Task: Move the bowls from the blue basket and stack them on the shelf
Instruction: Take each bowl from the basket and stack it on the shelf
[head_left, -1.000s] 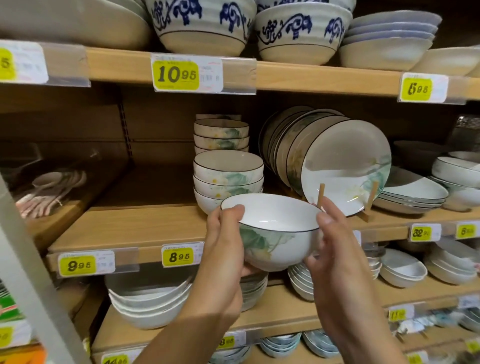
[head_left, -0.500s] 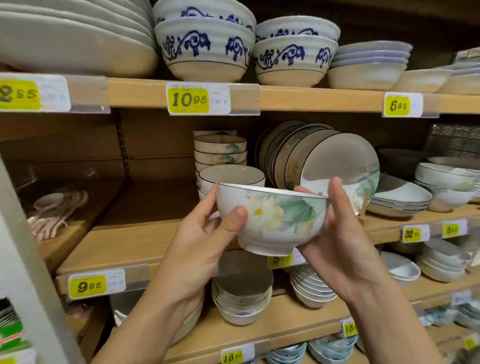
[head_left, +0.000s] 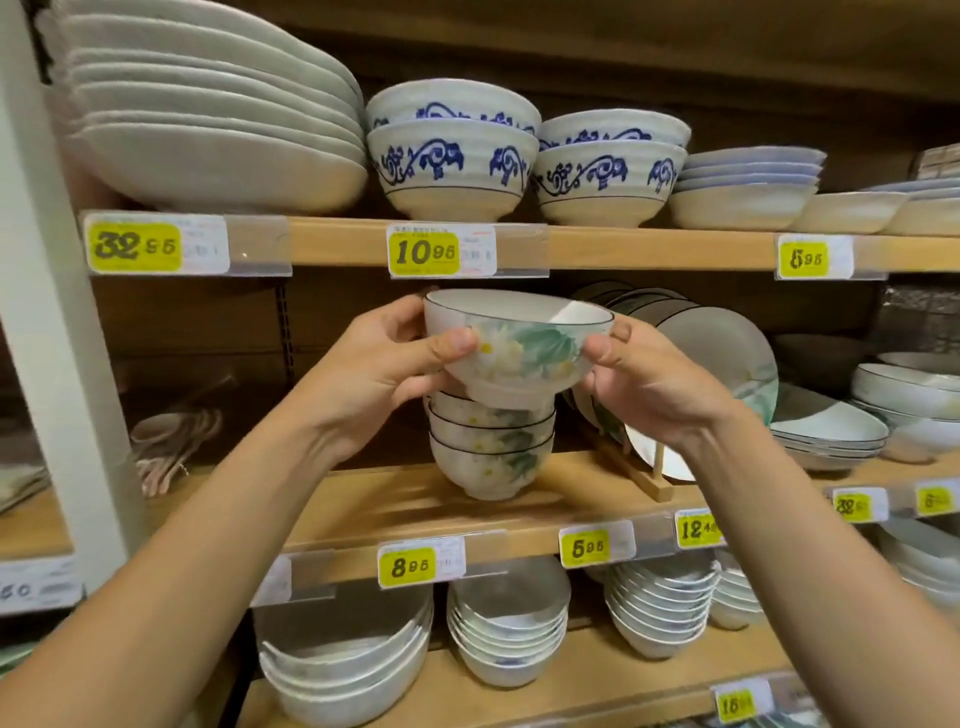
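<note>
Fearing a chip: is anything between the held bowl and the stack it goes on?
Nothing visible. The floral bowl, in the left hand and right hand, is directly over the stack; leaning plates stand to the right.

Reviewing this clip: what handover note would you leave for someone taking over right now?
Left hand grips the floral bowl on its left side, right hand on its right side.
The bowl hangs just over the matching stack on the middle shelf; contact unclear.
Done: several bowls stacked.
Left: lower it, release; blue basket out of view.
</note>
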